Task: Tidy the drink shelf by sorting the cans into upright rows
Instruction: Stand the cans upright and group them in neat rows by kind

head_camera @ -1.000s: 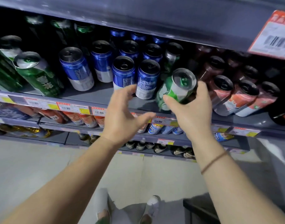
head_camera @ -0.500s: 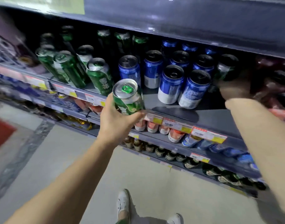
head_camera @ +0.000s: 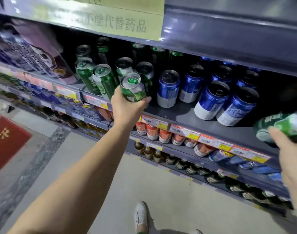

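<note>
My left hand [head_camera: 125, 110] grips a green can [head_camera: 133, 88] from below, upright, at the front of the drink shelf [head_camera: 174, 114] beside the row of green cans [head_camera: 102, 78]. To the right of it stand several blue cans [head_camera: 210, 100], upright. At the right edge my right hand [head_camera: 289, 154] holds a second green can [head_camera: 279, 126], which lies tilted on its side and is blurred, in front of the shelf. More green cans stand deeper in the shadow at the back.
A large purple multipack box [head_camera: 31, 51] fills the shelf's left end. Price tags [head_camera: 195, 134] line the shelf edge. Lower shelves hold orange cans [head_camera: 161, 134] and bottles [head_camera: 181, 162]. A yellow sign [head_camera: 110, 19] hangs on the shelf above. A red mat [head_camera: 6, 141] lies on the floor.
My left hand has carried the green can further left and up against the green row. My right hand has drawn out of the shelf on the right, now holding another green can.
</note>
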